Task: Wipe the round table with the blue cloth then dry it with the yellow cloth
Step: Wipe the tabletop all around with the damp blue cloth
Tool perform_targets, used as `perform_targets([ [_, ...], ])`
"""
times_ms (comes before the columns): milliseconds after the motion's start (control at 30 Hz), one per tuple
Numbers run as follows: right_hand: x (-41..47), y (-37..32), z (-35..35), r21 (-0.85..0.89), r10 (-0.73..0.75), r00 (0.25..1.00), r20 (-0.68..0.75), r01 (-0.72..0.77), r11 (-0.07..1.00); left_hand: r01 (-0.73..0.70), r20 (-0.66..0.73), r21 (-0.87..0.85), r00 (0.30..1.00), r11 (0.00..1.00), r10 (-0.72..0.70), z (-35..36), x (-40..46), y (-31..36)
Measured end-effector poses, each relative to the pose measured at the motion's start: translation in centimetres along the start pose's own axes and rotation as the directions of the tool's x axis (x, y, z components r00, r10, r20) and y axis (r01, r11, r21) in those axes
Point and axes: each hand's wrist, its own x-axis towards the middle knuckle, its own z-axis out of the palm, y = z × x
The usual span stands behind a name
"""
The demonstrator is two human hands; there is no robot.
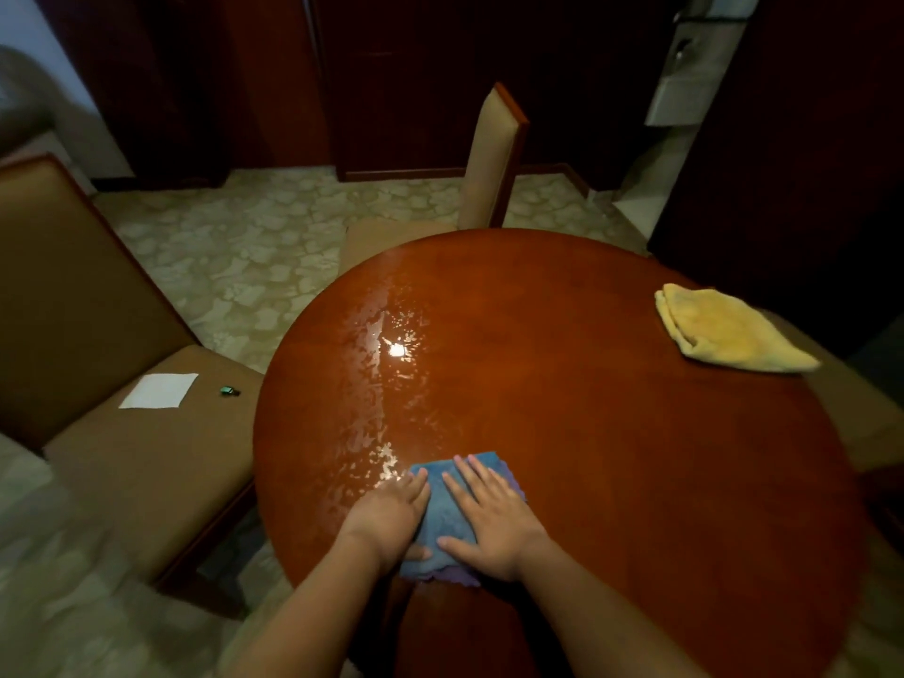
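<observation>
While you look down through the head camera, both of your hands lie flat on the blue cloth (pixel 447 518), which sits on the near part of the round surface (pixel 611 457), close to the edge by your body. Your left hand (pixel 389 518) covers the cloth's left side and your right hand (pixel 489 521) its right side; the fingers of both are straight and spread, pressing down rather than curling round the fabric, so neither grip is closed on anything. A purple hem of the cloth shows past your right hand and at the near edge.

I judge that you are in the first step, the wet wipe. A band of wet streaks (pixel 376 384) glints up the left-centre of the wood, from just beyond your left fingertips toward the far rim, while the right half looks dull and, as far as this light allows, not visibly wet. The yellow cloth (pixel 724 330) lies folded at the far right rim, well apart from your hands and untouched, so drying has not begun.

The next move probably calls for you to keep flat pressure and push the blue cloth across the right side and along the rim. Only after that should you reach for the yellow one. A chair (pixel 98 364) on your left carries a white paper (pixel 159 390)
</observation>
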Motion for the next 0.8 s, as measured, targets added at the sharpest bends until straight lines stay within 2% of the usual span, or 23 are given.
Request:
perform_targets([
  [367, -5.7, 3.1, 0.2, -0.031, 0.045, 0.999, -0.004, -0.045, 0.998, -0.065, -0.003, 0.091, 0.998, 0.994, 0.066, -0.8, 0.3, 6.4],
  [800, -10.4, 12.1, -1.7, -0.083, 0.042, 0.999, 0.010, -0.041, 0.996, -0.029, -0.013, 0.057, 0.999, 0.998, 0.030, -3.5, 5.2, 14.8],
])
